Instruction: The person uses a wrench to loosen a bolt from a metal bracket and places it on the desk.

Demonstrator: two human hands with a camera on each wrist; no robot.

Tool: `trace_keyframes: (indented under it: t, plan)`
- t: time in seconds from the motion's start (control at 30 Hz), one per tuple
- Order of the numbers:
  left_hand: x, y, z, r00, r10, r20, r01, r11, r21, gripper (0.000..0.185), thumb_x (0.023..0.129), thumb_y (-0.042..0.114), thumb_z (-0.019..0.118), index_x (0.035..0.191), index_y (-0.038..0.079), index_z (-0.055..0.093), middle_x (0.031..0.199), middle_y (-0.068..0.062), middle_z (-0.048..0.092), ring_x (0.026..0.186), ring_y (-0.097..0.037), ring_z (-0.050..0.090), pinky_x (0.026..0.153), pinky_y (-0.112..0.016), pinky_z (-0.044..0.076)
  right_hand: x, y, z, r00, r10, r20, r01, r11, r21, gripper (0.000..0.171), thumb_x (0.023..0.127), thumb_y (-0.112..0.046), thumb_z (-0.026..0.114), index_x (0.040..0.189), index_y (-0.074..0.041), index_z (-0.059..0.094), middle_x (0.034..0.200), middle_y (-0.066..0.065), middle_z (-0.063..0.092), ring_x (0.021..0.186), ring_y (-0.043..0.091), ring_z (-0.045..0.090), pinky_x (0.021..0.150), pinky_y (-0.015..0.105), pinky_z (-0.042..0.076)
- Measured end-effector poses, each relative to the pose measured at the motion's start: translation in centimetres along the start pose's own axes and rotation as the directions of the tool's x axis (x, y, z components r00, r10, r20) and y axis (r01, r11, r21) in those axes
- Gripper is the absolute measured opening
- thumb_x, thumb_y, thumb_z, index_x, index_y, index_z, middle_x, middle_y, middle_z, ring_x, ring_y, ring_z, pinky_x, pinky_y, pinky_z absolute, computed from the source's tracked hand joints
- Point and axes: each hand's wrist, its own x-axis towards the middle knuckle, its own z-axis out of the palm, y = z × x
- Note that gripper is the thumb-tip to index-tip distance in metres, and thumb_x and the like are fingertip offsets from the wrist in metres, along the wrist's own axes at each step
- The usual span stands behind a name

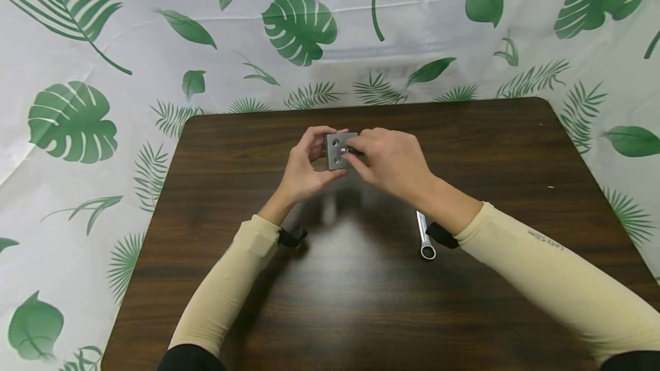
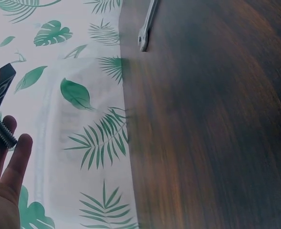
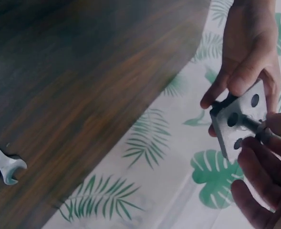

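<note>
My left hand (image 1: 304, 159) grips a square grey metal plate (image 1: 332, 156) by its edges, with the plate's holed face turned up toward the head camera. Against that face, the thumb and fingers of my right hand (image 1: 394, 159) pinch a bolt (image 3: 253, 125) at one of the holes. A threaded shank (image 2: 3, 129) shows on the far side of the plate in the left wrist view, near the left fingers (image 2: 17, 162). Below the right wrist, a combination wrench (image 1: 425, 242) lies on the table, partly hidden by the forearm in the head view.
The dark wood table (image 1: 340, 302) has rounded far corners. Behind it hangs a white sheet (image 1: 222, 33) with green leaf prints. Black wrist camera mounts (image 1: 293, 236) sit under both wrists. A small pale scrap (image 1: 550, 187) lies at the right.
</note>
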Motion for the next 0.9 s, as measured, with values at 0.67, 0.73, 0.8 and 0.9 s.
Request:
trace_keyframes:
  t: [0.67, 0.73, 0.8, 0.9]
  plan:
    - [-0.3, -1.3, 0.0, 1.000, 0.009, -0.010, -0.009, 1.000, -0.007, 0.069, 0.071, -0.013, 0.081, 0.129, -0.002, 0.046, 0.134, -0.013, 0.060, 0.113, -0.027, 0.062, 0.087, -0.043, 0.053, 0.0, 0.0, 0.0, 0.998, -0.067, -0.001, 0.067, 0.998, 0.017, 0.027, 0.086, -0.022, 0.076, 0.110, -0.009, 0.075, 0.099, 0.006, 0.068, 0.084, 0.024, 0.062, 0.063, 0.038, 0.052]
    - [-0.1, -0.5, 0.0, 1.000, 0.010, -0.009, -0.010, 1.000, -0.005, 0.067, 0.071, -0.015, 0.080, 0.127, -0.006, 0.045, 0.133, -0.019, 0.059, 0.113, -0.029, 0.062, 0.086, -0.045, 0.053, 0.0, -0.1, 0.0, 1.000, 0.000, 0.003, 0.000, 1.000, -0.007, 0.030, 0.089, -0.032, 0.074, 0.108, -0.009, 0.076, 0.090, 0.004, 0.069, 0.076, 0.022, 0.062, 0.056, 0.037, 0.050]
    - [-0.1, 0.0, 0.1, 1.000, 0.010, -0.005, -0.010, 1.000, -0.003, 0.067, 0.071, -0.016, 0.079, 0.127, -0.009, 0.044, 0.132, -0.024, 0.058, 0.114, -0.030, 0.062, 0.086, -0.047, 0.053, 0.0, -0.2, -0.2, 0.999, 0.045, 0.020, -0.044, 0.998, -0.038, 0.031, 0.090, -0.037, 0.072, 0.103, -0.009, 0.076, 0.081, 0.003, 0.069, 0.067, 0.021, 0.061, 0.050, 0.036, 0.047]
    - [0.0, 0.1, 0.1, 1.000, -0.002, -0.002, 0.002, 1.000, 0.000, 0.066, 0.071, -0.016, 0.079, 0.127, -0.009, 0.044, 0.133, -0.025, 0.057, 0.114, -0.029, 0.062, 0.086, -0.048, 0.053, 0.0, -0.2, -0.3, 0.999, 0.008, 0.040, -0.007, 1.000, -0.026, 0.020, 0.088, -0.025, 0.074, 0.101, -0.009, 0.077, 0.084, 0.004, 0.069, 0.070, 0.022, 0.061, 0.054, 0.037, 0.049]
